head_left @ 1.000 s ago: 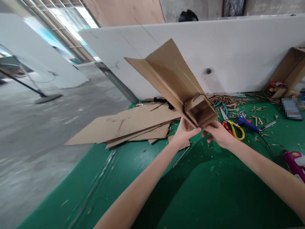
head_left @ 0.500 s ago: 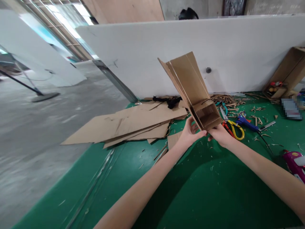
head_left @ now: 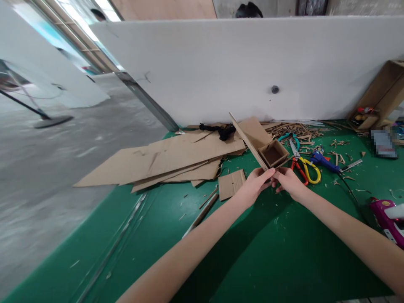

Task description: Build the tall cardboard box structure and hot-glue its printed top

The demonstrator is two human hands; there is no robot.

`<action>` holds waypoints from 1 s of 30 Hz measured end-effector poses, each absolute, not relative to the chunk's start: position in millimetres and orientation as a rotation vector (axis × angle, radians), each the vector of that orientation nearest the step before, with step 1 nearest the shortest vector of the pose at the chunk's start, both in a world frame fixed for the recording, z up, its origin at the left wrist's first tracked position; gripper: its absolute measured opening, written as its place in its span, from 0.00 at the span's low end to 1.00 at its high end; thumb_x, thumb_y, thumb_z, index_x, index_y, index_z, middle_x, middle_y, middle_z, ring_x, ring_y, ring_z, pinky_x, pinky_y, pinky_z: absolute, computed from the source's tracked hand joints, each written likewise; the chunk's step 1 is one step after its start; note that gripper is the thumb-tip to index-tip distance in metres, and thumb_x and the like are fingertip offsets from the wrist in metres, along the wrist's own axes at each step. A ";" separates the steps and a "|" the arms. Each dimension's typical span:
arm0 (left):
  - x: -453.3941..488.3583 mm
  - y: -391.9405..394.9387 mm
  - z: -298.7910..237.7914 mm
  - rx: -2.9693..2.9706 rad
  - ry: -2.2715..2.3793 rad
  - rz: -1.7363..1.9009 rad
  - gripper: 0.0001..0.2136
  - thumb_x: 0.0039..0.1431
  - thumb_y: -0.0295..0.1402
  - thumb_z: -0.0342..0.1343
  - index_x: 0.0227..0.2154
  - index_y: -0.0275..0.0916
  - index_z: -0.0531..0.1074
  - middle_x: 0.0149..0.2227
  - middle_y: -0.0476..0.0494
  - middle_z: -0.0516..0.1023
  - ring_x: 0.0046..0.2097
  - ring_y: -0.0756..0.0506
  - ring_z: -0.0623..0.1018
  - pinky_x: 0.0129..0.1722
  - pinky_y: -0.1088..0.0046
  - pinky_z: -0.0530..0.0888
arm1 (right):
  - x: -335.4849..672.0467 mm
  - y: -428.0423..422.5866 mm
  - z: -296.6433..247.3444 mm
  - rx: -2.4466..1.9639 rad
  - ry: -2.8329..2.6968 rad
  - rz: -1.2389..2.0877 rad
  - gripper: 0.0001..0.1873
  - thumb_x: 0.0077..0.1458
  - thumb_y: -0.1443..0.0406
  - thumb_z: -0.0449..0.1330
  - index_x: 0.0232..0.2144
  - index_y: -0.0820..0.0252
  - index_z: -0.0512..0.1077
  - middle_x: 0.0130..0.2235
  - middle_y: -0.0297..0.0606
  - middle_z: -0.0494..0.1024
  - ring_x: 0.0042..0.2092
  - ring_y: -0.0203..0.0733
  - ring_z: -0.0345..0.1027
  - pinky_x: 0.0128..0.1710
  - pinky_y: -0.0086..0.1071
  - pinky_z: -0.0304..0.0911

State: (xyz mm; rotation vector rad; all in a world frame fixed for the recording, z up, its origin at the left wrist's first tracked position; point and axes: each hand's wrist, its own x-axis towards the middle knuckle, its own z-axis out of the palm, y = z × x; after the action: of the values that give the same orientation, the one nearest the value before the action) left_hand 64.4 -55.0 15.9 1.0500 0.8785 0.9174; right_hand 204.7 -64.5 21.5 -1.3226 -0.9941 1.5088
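Between both hands is a brown cardboard structure [head_left: 255, 135], with long panels reaching away from me and a small open-topped box section at the near end. My left hand [head_left: 256, 185] is closed on its near left corner, thumb along the edge. Closed on the near side just below the box section is my right hand [head_left: 288, 182], its fingertips close to the left ones. The undersides of the fingers are partly hidden. Just right of my right hand lie scissors [head_left: 311, 170] with red and yellow handles.
Flat cardboard sheets [head_left: 176, 158] are stacked to the left on the green table [head_left: 284, 261]. A small cardboard square [head_left: 230, 184] lies nearer. Rightward are a blue glue gun [head_left: 325, 162], cardboard scraps [head_left: 303, 131] and a purple tool [head_left: 386, 216]. A white partition [head_left: 202, 67] borders the back.
The cardboard structure has been lowered and tipped away, so its long panels now lie flatter and I look down into the box section. Both hands still hold it.
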 end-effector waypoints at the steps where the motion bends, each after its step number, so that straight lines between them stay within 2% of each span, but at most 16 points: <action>1: 63.4 -56.7 18.9 1.059 0.884 0.895 0.19 0.55 0.48 0.67 0.37 0.35 0.74 0.36 0.42 0.78 0.35 0.47 0.77 0.40 0.66 0.78 | 204.0 -65.5 20.0 -1.321 -0.979 1.519 0.08 0.53 0.63 0.63 0.27 0.60 0.69 0.25 0.30 0.71 0.23 0.30 0.65 0.16 0.21 0.61; 6: 51.9 -59.8 27.4 1.166 0.970 0.808 0.22 0.57 0.53 0.62 0.36 0.35 0.75 0.33 0.42 0.78 0.34 0.46 0.78 0.36 0.66 0.79 | 196.3 -69.0 16.7 -1.318 -0.938 1.561 0.05 0.53 0.65 0.61 0.28 0.61 0.69 0.26 0.31 0.72 0.22 0.29 0.64 0.16 0.21 0.59; 9: 42.3 -56.0 27.5 1.262 1.078 0.785 0.26 0.57 0.57 0.60 0.39 0.34 0.75 0.35 0.39 0.78 0.37 0.42 0.79 0.31 0.68 0.78 | 191.0 -69.3 18.5 -1.348 -0.940 1.559 0.04 0.51 0.67 0.60 0.26 0.61 0.69 0.25 0.31 0.72 0.21 0.29 0.64 0.15 0.21 0.56; 11: 35.0 -53.1 29.1 1.316 1.192 0.835 0.28 0.55 0.57 0.61 0.44 0.34 0.74 0.43 0.35 0.76 0.39 0.41 0.78 0.30 0.68 0.76 | 188.4 -68.7 19.5 -1.367 -0.944 1.561 0.03 0.51 0.68 0.60 0.26 0.62 0.69 0.26 0.31 0.72 0.21 0.29 0.64 0.14 0.21 0.55; 14: 22.5 -50.8 39.1 1.531 1.411 0.989 0.32 0.56 0.51 0.62 0.57 0.36 0.65 0.58 0.31 0.64 0.40 0.43 0.76 0.35 0.66 0.76 | 186.6 -67.5 18.7 -1.376 -0.948 1.566 0.01 0.51 0.69 0.59 0.28 0.62 0.70 0.27 0.31 0.72 0.21 0.28 0.64 0.14 0.20 0.55; 17: 11.9 -48.9 58.5 2.246 1.454 0.910 0.30 0.61 0.43 0.56 0.63 0.38 0.57 0.62 0.30 0.58 0.36 0.47 0.75 0.37 0.64 0.75 | 187.2 -67.1 15.9 -1.358 -0.957 1.564 0.02 0.52 0.68 0.59 0.28 0.62 0.70 0.27 0.31 0.72 0.21 0.28 0.63 0.14 0.21 0.56; 20: 10.3 -44.5 79.2 2.674 1.200 0.378 0.28 0.63 0.39 0.53 0.64 0.44 0.56 0.66 0.36 0.58 0.31 0.50 0.75 0.35 0.66 0.75 | 188.7 -68.0 13.4 -1.323 -0.971 1.549 0.03 0.53 0.67 0.59 0.29 0.61 0.70 0.27 0.31 0.72 0.21 0.29 0.64 0.14 0.21 0.57; 22: 15.3 -40.8 88.8 2.781 1.136 0.129 0.26 0.62 0.37 0.52 0.63 0.44 0.59 0.66 0.40 0.61 0.33 0.48 0.78 0.35 0.66 0.75 | 189.4 -68.9 11.7 -1.295 -0.988 1.528 0.03 0.53 0.66 0.60 0.29 0.61 0.70 0.28 0.32 0.72 0.23 0.30 0.65 0.14 0.21 0.58; 26: 29.1 -35.6 95.9 2.807 1.164 -0.001 0.21 0.63 0.34 0.50 0.59 0.42 0.63 0.59 0.42 0.72 0.44 0.41 0.81 0.38 0.65 0.75 | 189.2 -70.7 4.7 -1.240 -1.043 1.462 0.06 0.50 0.64 0.62 0.30 0.60 0.70 0.27 0.31 0.71 0.25 0.32 0.66 0.13 0.22 0.60; 30: 33.7 -33.7 95.3 2.788 1.183 -0.060 0.22 0.65 0.32 0.48 0.62 0.41 0.61 0.60 0.40 0.73 0.49 0.39 0.80 0.41 0.66 0.75 | 185.9 -73.2 -5.6 -1.215 -1.100 1.356 0.13 0.48 0.58 0.65 0.34 0.59 0.70 0.25 0.29 0.70 0.25 0.34 0.67 0.13 0.23 0.63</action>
State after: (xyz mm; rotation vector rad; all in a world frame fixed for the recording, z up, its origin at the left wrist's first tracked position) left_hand 33.7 -33.7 95.3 2.7880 1.1833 -0.0600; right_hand 185.9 -73.2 -5.6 -1.2149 -1.1002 1.3561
